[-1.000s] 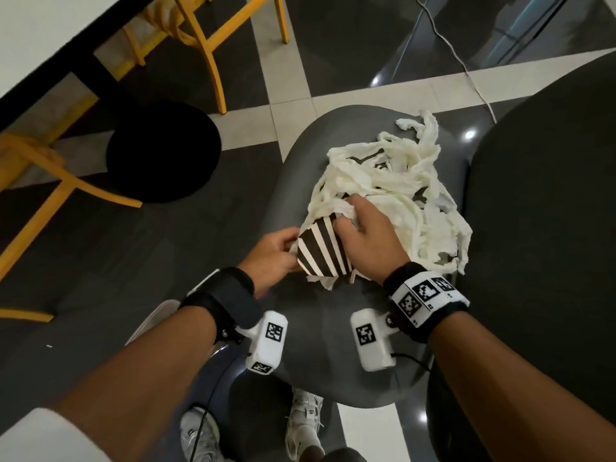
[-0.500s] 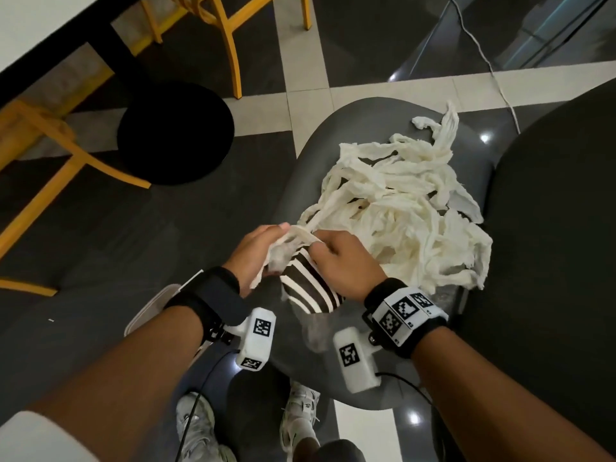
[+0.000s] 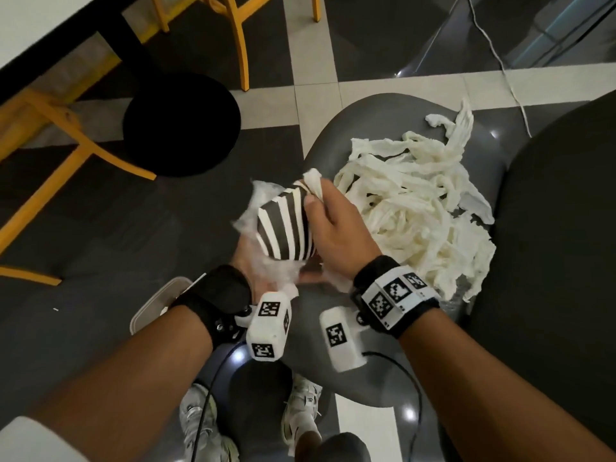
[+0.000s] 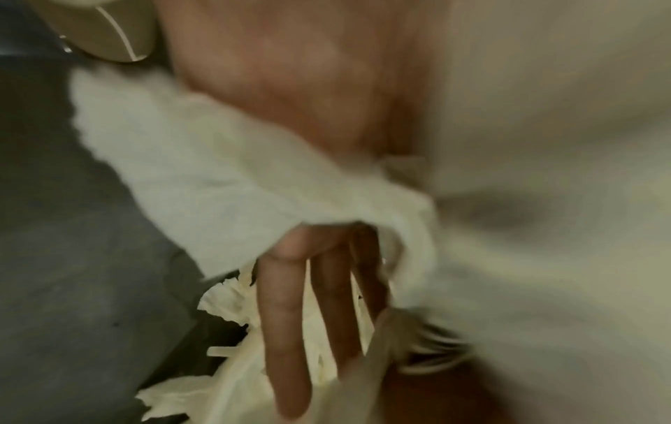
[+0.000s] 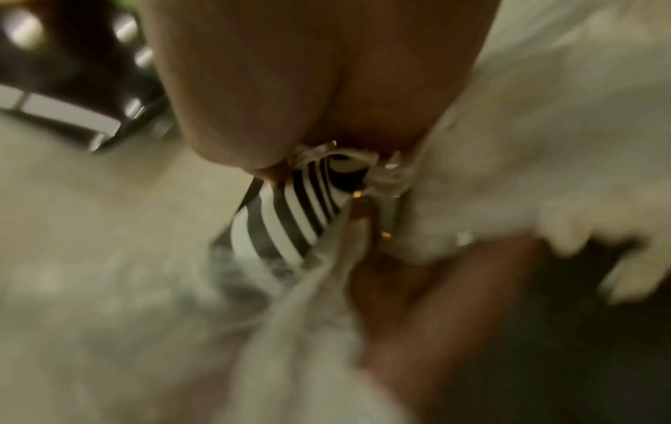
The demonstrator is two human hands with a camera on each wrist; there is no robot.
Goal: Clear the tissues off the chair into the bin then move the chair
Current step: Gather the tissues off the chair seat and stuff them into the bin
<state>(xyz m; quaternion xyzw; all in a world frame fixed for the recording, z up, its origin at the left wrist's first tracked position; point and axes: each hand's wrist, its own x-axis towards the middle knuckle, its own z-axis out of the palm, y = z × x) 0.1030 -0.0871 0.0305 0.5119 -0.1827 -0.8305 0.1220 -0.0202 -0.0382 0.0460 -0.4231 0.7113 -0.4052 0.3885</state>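
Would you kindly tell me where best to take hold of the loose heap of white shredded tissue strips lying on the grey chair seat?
Probably from above, at the dense middle of the white tissue heap on the grey chair seat: strips tangle thickest there, so more should lift together; the edge strands are thin and separate.

- Your head view is dim and indoor, with small white glints of overhead light on the glossy floor tiles (image 3: 411, 413) and the chair (image 3: 393, 118) rim.
- Straight lines bow toward its edges.
- The tissues (image 3: 413, 208) stay sharp; your left hand (image 3: 256, 261) smears with motion.
- Both wrist views are heavily blurred, warm-tinted and soft throughout.
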